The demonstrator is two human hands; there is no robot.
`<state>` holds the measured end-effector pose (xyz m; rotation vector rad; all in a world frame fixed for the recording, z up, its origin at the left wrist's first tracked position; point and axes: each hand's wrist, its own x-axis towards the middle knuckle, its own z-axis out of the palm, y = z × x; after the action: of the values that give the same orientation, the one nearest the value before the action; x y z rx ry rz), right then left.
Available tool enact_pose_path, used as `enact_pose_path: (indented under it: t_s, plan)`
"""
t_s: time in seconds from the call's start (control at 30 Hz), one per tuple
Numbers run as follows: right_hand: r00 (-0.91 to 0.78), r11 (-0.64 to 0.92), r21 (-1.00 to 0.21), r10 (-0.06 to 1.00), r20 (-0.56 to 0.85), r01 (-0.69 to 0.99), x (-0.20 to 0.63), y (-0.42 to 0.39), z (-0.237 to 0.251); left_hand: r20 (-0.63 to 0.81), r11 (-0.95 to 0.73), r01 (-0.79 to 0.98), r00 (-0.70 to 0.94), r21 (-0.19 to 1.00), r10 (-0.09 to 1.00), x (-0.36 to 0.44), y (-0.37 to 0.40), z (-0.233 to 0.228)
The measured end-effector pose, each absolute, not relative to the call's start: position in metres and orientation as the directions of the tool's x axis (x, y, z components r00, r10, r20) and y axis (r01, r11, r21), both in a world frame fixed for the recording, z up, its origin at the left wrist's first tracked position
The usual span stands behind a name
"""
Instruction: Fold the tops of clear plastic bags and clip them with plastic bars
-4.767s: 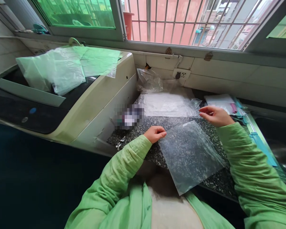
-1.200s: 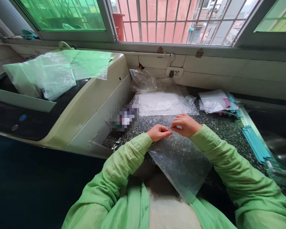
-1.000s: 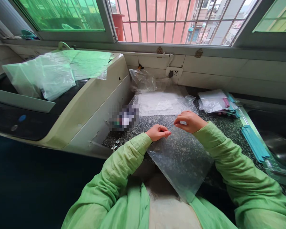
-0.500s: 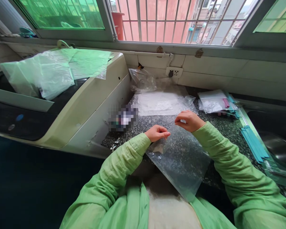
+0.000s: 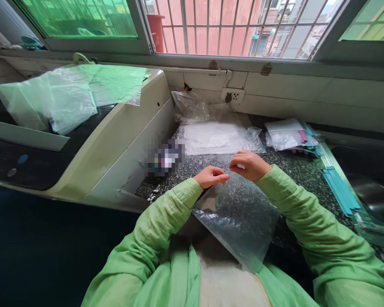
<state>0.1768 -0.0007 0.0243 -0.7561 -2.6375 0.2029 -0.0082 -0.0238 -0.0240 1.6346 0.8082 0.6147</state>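
The tabletop was dark, speckled stone. A flat stack of clear plastic lay toward the back, with a crumpled clear bag behind it, a blurred item and pale bits left, and a smaller plastic pile right.

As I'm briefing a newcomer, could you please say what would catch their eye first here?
Probably the hands in green sleeves, mid-picture, holding a clear plastic sheet. Next, the pink wall behind bars at the top, and translucent plastic draped over the appliance at left.
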Motion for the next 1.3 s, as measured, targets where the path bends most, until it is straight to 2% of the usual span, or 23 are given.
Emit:
enact_pose_path:
  t_s: [0.33,0.53,0.67,0.77,0.87,0.97,1.1,1.3]
  plan:
    - [-0.755,0.825,-0.197,0.565,0.333,0.530,0.172,-0.003,0.021,0.044,-0.135,0.105,0.608,0.985,0.792,-0.005,-0.021,-0.032]
    - [-0.760,0.823,-0.234,0.568,0.314,0.518,0.171,-0.003,0.021,0.039,-0.139,0.118,0.606,0.983,0.794,-0.005,-0.021,-0.032]
    - [-0.750,0.801,-0.336,0.589,0.301,0.495,0.172,-0.003,0.024,0.049,-0.142,0.110,0.599,0.984,0.800,-0.005,-0.022,-0.030]
    - [-0.632,0.685,-0.504,0.711,0.308,0.526,0.178,-0.001,0.025,0.053,-0.129,0.095,0.571,0.987,0.819,-0.007,-0.024,-0.028]
    - [-0.530,0.500,-0.690,0.825,0.195,0.524,0.183,0.003,0.025,0.055,-0.119,0.084,0.541,0.989,0.839,-0.008,-0.024,-0.026]
    - [-0.517,0.327,-0.810,0.855,0.035,0.487,0.183,0.004,0.025,0.054,-0.115,0.083,0.528,0.990,0.848,-0.008,-0.024,-0.026]
    - [-0.483,0.239,-0.861,0.876,-0.010,0.450,0.179,0.002,0.029,0.048,-0.101,0.073,0.529,0.992,0.848,-0.008,-0.024,-0.025]
    - [-0.434,0.313,-0.822,0.896,0.089,0.476,0.177,-0.001,0.032,0.040,-0.089,0.066,0.537,0.994,0.843,-0.007,-0.025,-0.024]
